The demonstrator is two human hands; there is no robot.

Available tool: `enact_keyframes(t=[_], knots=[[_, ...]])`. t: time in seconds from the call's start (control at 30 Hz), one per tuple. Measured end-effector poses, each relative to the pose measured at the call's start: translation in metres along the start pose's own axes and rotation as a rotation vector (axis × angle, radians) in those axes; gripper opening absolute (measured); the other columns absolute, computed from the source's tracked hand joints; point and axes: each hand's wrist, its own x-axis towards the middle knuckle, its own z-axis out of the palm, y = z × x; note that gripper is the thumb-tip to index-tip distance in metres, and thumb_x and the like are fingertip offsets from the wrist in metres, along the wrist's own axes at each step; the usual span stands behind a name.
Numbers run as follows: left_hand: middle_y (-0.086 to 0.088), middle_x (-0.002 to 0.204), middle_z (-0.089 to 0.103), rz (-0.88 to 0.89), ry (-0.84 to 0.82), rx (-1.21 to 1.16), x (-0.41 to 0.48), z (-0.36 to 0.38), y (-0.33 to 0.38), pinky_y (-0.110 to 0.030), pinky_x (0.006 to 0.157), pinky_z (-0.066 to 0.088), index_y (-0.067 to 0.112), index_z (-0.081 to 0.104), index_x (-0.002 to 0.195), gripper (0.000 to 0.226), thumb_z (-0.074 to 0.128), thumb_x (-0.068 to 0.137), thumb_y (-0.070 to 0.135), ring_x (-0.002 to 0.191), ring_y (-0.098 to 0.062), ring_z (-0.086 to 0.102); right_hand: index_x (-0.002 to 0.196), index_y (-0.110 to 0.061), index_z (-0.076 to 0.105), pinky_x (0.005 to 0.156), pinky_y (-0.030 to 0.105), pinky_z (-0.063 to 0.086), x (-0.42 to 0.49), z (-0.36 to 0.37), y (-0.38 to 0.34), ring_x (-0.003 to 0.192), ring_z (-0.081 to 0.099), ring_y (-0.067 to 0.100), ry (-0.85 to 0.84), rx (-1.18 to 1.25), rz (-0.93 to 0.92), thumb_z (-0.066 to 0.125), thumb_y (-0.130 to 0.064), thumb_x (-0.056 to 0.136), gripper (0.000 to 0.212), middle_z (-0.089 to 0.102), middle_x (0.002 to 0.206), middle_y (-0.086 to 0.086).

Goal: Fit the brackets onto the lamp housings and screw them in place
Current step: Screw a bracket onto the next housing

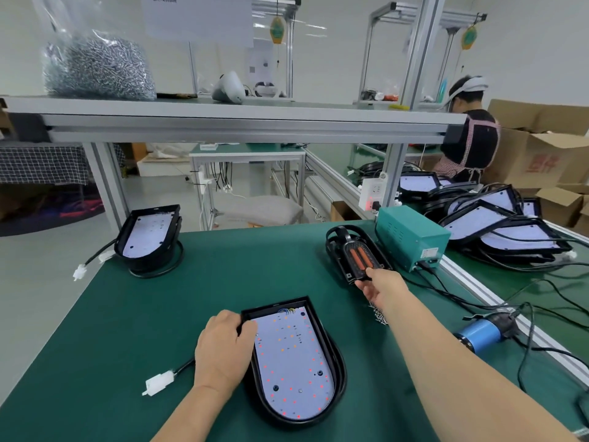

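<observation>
forward, right hand (379, 290) on bracket (352, 255)

One wide-angle camera sits on the worker's head, facing forward and down, close over the green bench (127, 330), its shelf (223, 122) at twelve o'clock, a neighbouring bench (497, 282) at two.

Our left hand (223, 349) grips the left rim of the lamp housing (296, 371) near the front edge of the green table (223, 266). Our right hand (379, 287) pinches the near end of the black bracket (353, 253) near the back right corner, beside a green box (411, 237). A second housing (148, 237) sits at the back left corner.
</observation>
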Motion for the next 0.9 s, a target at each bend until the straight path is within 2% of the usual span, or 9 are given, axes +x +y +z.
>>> enact_keyframes(t=[0.1, 0.27, 0.37, 0.53, 0.67, 0.77, 0.83, 0.9], knots=[[-0.002, 0.078, 0.053, -0.002, 0.006, -0.001, 0.0, 0.0, 0.0, -0.038, 0.073, 0.043, 0.01, 0.045, 0.067, 0.032, 0.051, 0.095, 0.024, 0.084, -0.025, 0.049, 0.121, -0.004, 0.057, 0.03, 0.015, 0.034, -0.007, -0.001, -0.001, 0.037, 0.061, 0.011, -0.009, 0.009, -0.01, 0.053, -0.007, 0.104, 0.018, 0.067, 0.081, 0.016], [-0.001, 0.078, 0.053, -0.006, 0.011, 0.008, 0.001, 0.002, -0.001, -0.037, 0.072, 0.042, 0.011, 0.043, 0.066, 0.032, 0.05, 0.094, 0.024, 0.084, -0.025, 0.049, 0.113, -0.005, 0.06, 0.028, 0.016, 0.029, -0.013, -0.002, -0.003, 0.048, 0.066, 0.012, -0.024, 0.002, -0.024, 0.055, -0.008, 0.103, 0.012, 0.069, 0.083, 0.014], [-0.001, 0.077, 0.052, -0.011, 0.017, 0.009, 0.002, 0.003, -0.002, -0.035, 0.069, 0.039, 0.011, 0.041, 0.065, 0.033, 0.05, 0.094, 0.023, 0.083, -0.025, 0.049, 0.11, -0.004, 0.062, 0.029, 0.016, 0.03, -0.012, -0.004, -0.003, 0.062, 0.062, 0.015, -0.019, 0.023, -0.032, 0.058, -0.009, 0.102, 0.01, 0.068, 0.081, 0.013], [0.001, 0.077, 0.052, -0.006, 0.013, 0.0, 0.002, 0.003, -0.001, -0.035, 0.07, 0.038, 0.014, 0.041, 0.063, 0.034, 0.051, 0.094, 0.023, 0.083, -0.025, 0.048, 0.107, -0.004, 0.06, 0.031, 0.016, 0.037, -0.005, -0.01, -0.005, 0.062, 0.059, 0.014, 0.012, 0.025, -0.046, 0.057, -0.01, 0.102, 0.008, 0.063, 0.081, 0.009], [0.001, 0.079, 0.053, -0.018, 0.01, 0.004, 0.001, 0.003, -0.003, -0.035, 0.07, 0.038, 0.013, 0.045, 0.066, 0.032, 0.051, 0.095, 0.024, 0.085, -0.024, 0.049, 0.107, -0.005, 0.057, 0.04, 0.023, 0.047, 0.0, -0.013, -0.005, 0.06, 0.056, 0.015, 0.031, -0.063, -0.051, 0.052, -0.01, 0.103, 0.008, 0.059, 0.078, 0.008], [0.001, 0.078, 0.052, -0.017, 0.015, 0.0, 0.0, 0.004, -0.003, -0.034, 0.068, 0.037, 0.013, 0.042, 0.065, 0.032, 0.051, 0.094, 0.023, 0.084, -0.024, 0.048, 0.108, -0.003, 0.056, 0.051, 0.029, 0.047, 0.002, -0.009, -0.011, 0.059, 0.055, 0.018, 0.056, -0.143, -0.072, 0.049, -0.007, 0.103, 0.01, 0.059, 0.078, 0.012], [0.001, 0.077, 0.052, -0.016, 0.021, -0.003, 0.001, 0.003, -0.002, -0.035, 0.068, 0.038, 0.014, 0.041, 0.064, 0.033, 0.051, 0.094, 0.023, 0.083, -0.024, 0.048, 0.104, -0.002, 0.056, 0.047, 0.029, 0.046, 0.001, -0.003, -0.016, 0.056, 0.054, 0.02, 0.065, -0.172, -0.071, 0.045, -0.006, 0.103, 0.011, 0.061, 0.075, 0.013], [0.001, 0.079, 0.053, -0.014, 0.014, 0.002, 0.001, 0.003, -0.002, -0.036, 0.071, 0.041, 0.013, 0.043, 0.065, 0.032, 0.051, 0.094, 0.024, 0.084, -0.025, 0.049, 0.104, -0.002, 0.055, 0.037, 0.023, 0.044, 0.0, 0.004, -0.018, 0.053, 0.055, 0.021, 0.062, -0.198, -0.062, 0.044, -0.006, 0.103, 0.013, 0.062, 0.075, 0.015]])
